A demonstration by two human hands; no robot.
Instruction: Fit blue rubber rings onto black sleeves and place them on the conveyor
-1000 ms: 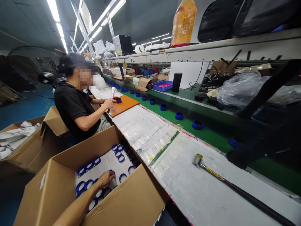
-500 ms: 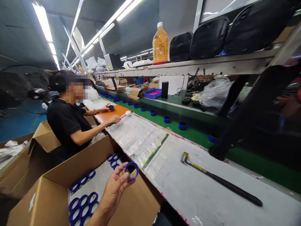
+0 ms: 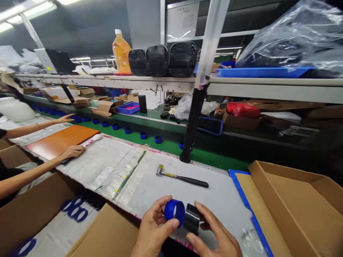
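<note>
Ring-pairing step, by the look of it: left hand pinches a blue ring, right hand grips a black ring between thumb and fingers, both over the bench's near edge, rims close; can't tell if touching. Next move calls for squared-up rims and a light grip. Counts: one held blue, one held black, one hammer, one bottle, three black covers, at least five blue rings in the box; belt rings too blurred to total.
</note>
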